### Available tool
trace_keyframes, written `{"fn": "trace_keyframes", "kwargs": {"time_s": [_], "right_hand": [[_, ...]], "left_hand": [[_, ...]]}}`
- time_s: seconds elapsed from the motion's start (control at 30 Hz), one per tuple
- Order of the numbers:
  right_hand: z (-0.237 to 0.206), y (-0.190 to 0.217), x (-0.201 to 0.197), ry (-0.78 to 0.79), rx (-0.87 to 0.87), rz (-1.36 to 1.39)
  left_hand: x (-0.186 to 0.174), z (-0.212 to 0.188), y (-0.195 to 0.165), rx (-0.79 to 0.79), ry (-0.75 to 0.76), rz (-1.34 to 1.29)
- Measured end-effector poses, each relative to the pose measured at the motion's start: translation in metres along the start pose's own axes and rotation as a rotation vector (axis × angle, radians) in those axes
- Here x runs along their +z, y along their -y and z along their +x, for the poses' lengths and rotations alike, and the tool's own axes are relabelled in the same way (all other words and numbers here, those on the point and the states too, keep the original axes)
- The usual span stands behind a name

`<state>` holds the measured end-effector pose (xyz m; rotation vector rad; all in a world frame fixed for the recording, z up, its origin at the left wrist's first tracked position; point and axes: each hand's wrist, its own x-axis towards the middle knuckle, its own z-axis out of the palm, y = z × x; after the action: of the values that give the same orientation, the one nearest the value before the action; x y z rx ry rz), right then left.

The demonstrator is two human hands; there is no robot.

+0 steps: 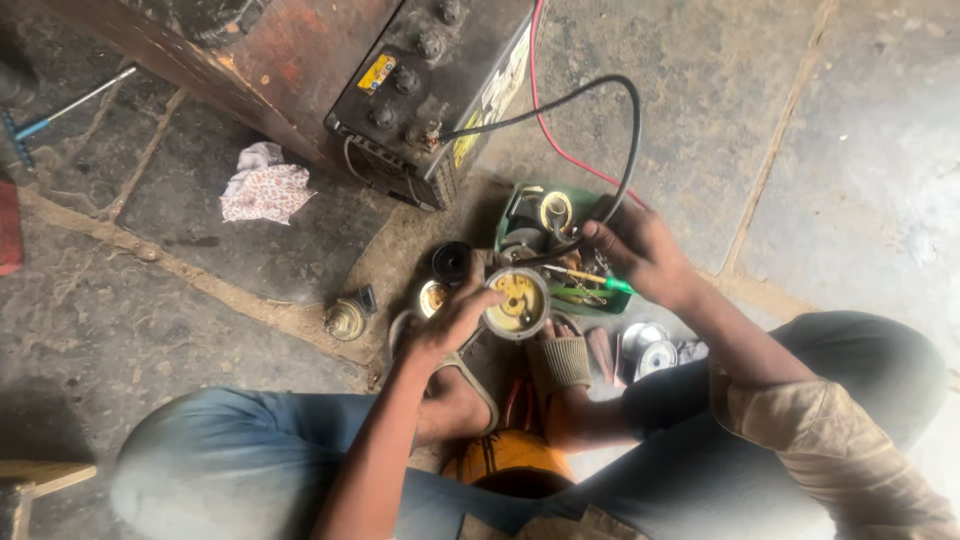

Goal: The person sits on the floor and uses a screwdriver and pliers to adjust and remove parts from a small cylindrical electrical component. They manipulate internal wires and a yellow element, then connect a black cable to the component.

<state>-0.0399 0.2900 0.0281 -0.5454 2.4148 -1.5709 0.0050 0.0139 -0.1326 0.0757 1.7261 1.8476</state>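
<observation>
the round metal disc unit with a yellowish face (517, 301) sits at the centre of view, just above the person's sandalled feet on the stone floor. the left hand (452, 322) closes on its rim from 8 o'clock, fingers curled over the edge. the right hand (640, 252) pinches the end of a black cable (620, 120) and brings it toward the disc from 2 o'clock. the cable loops back to a dark rectangular battery (430, 90) at 11 o'clock.

judgement: the unit looks rigid, fairly dense and possibly greasy; the rim is the sound grip, clear of the central parts. its flat face points up at the camera, so its axis runs vertical and no long axis shows. the cable is flexible and best held near its tip.

a green plastic tray of small parts (560, 250) lies just beside the disc at 1 o'clock.
</observation>
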Motion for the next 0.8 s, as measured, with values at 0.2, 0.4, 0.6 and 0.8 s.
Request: {"fn": "trace_keyframes", "kwargs": {"time_s": [0.2,0.4,0.6,0.8], "right_hand": [[0.011,0.025,-0.005,0.133,-0.082,-0.136],[0.020,0.029,0.014,0.176,-0.035,-0.325],[0.039,0.017,0.026,0.208,0.059,-0.419],[0.077,0.010,0.055,0.014,-0.276,-0.622]], "left_hand": [[0.008,-0.002,0.006,-0.039,-0.050,0.153],[0.020,-0.007,-0.027,0.224,0.015,0.079],[0.025,-0.008,-0.045,0.003,-0.049,0.161],[0.019,-0.011,-0.054,0.206,-0.058,-0.039]]}}
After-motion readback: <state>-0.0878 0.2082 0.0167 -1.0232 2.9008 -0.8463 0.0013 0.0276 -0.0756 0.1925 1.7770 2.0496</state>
